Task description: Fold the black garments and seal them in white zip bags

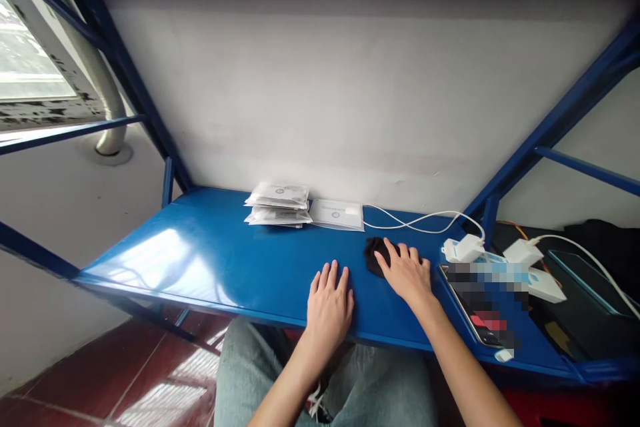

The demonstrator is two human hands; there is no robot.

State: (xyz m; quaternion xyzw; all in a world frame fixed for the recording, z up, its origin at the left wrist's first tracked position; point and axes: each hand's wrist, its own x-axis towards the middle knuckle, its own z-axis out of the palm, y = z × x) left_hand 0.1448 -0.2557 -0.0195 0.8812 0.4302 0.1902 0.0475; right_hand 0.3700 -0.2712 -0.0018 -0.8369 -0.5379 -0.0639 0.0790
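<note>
My left hand (pixel 329 305) lies flat on the blue tabletop (pixel 200 253) near its front edge, fingers stretched out and holding nothing. To its right, my right hand (pixel 407 270) rests on a crumpled black cloth item (pixel 373 255). The fingers of that hand are spread over the cloth, and its exact kind cannot be made out. Behind the hands, against the wall, sits a small stack of white packets (pixel 278 205). Beside the stack a single flat white packet (pixel 337 215) with grey print lies on the table.
A white power strip (pixel 543 285) with plugged-in chargers (pixel 465 249) and a phone (pixel 470 310) lie at the right. A white cable (pixel 425 217) loops along the wall. Blue metal frame bars (pixel 530 120) rise at both sides. Another dark surface (pixel 580 307) adjoins on the right.
</note>
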